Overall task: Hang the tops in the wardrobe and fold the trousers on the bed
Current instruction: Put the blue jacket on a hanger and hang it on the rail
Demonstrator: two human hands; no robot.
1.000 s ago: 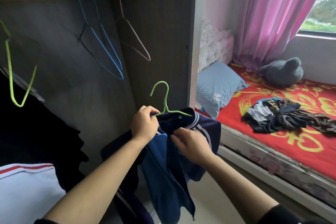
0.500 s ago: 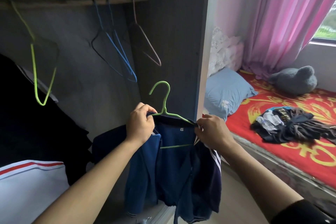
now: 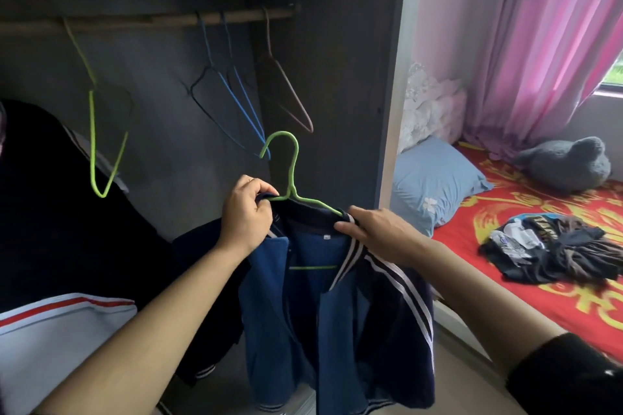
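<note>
A navy and blue jacket (image 3: 323, 323) with white stripes hangs on a green wire hanger (image 3: 292, 172), held up in front of the open wardrobe. My left hand (image 3: 247, 212) grips the jacket's collar and the hanger's left shoulder. My right hand (image 3: 374, 226) pinches the right shoulder of the jacket over the hanger's other arm. The wooden rail (image 3: 161, 21) runs above, carrying several empty hangers. A heap of dark clothes (image 3: 553, 249) lies on the red bed (image 3: 539, 307).
On the rail hang a lime hanger (image 3: 96, 131), blue hangers (image 3: 239, 94) and a brown hanger (image 3: 286, 91). Dark and white garments (image 3: 50, 280) fill the wardrobe's left. The wardrobe's side panel (image 3: 394, 77) stands between rail and bed. A blue pillow (image 3: 435, 182) and grey plush toy (image 3: 569, 165) lie on the bed.
My right hand moved from the jacket's front up to its right shoulder. The jacket now hangs spread on the green hanger, lifted slightly higher towards the rail.
</note>
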